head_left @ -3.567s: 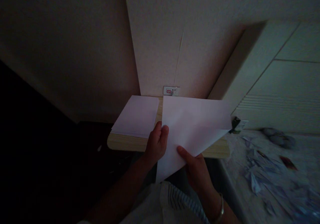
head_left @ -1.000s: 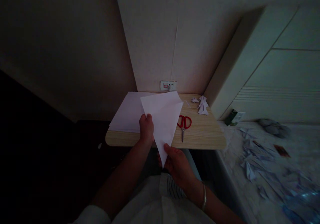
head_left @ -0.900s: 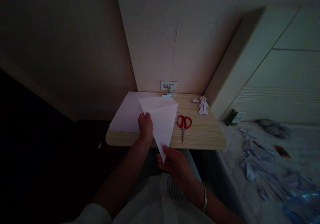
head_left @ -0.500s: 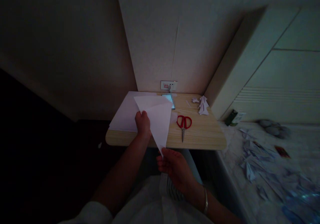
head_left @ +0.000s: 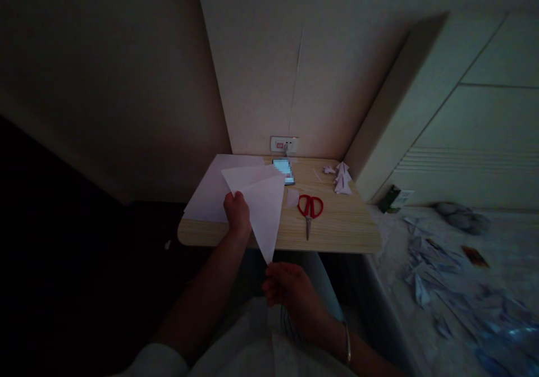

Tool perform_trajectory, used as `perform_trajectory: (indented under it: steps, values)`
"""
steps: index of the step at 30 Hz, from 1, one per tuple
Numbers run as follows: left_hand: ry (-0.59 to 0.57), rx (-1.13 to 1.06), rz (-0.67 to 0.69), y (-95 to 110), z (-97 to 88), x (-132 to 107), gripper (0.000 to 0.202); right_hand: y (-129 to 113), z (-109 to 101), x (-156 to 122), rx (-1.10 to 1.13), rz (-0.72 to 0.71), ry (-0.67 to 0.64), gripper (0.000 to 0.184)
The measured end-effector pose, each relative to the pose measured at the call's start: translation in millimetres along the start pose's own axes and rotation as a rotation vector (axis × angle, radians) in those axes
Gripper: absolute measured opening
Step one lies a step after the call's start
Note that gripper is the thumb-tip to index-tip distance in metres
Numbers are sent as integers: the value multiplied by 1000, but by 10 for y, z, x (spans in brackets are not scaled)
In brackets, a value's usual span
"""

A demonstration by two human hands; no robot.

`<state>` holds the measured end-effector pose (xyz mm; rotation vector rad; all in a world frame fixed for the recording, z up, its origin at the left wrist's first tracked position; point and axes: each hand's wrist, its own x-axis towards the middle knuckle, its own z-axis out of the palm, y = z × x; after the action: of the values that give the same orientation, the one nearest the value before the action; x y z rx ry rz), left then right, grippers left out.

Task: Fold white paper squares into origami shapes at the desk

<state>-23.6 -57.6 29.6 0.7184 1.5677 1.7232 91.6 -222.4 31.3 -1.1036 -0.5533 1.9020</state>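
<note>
A white sheet of paper (head_left: 265, 208), folded to a long point, is held up over the front of a small wooden table. My left hand (head_left: 238, 211) grips its left edge, the thumb lying on top. Just in front of the table edge, my right hand (head_left: 288, 284) pinches the paper's lower tip. Beyond and left of it lies a stack of white paper (head_left: 206, 189), partly covered by the folded sheet. Red-handled scissors (head_left: 310, 211) rest to the right, blades toward me, beside a small paper scrap (head_left: 293, 198).
A phone with a lit screen (head_left: 284, 170) lies at the back of the wooden table (head_left: 345, 228), below a wall socket (head_left: 284, 143). Folded paper trees (head_left: 342, 178) stand at the back right. On the bed at right are many folded paper pieces (head_left: 438, 265) and a green box (head_left: 389, 198).
The folded paper has shifted slightly left and toward me. My right hand has come lower with its tip, and more of the phone and the scrap shows.
</note>
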Motion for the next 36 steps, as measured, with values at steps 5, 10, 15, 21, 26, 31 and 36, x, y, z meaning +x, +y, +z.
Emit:
perform_trajectory:
  steps: [5,10,15,21,26,31,36]
  values:
    - [-11,5,-27,45,-86,4,9,109,-116,-21,-105,7,-74,28]
    - [-88,60,-25,40,-222,-59,13,5,-325,177,-104,-193,219,30]
    - [-150,259,36,-65,-277,-24,15,-194,-385,365,-729,-664,323,30]
    - [-206,645,160,-176,-273,78,15,-236,-316,587,-1580,-1023,-87,39]
    - [-255,910,206,-213,-341,62,23,-155,-346,722,-1756,-947,-115,44]
    - [-259,1182,373,-242,-392,-42,47,-161,-351,719,-1729,-922,-135,43]
    - [-286,1403,476,-211,-387,-118,47,-249,-366,725,-1714,-891,-152,43]
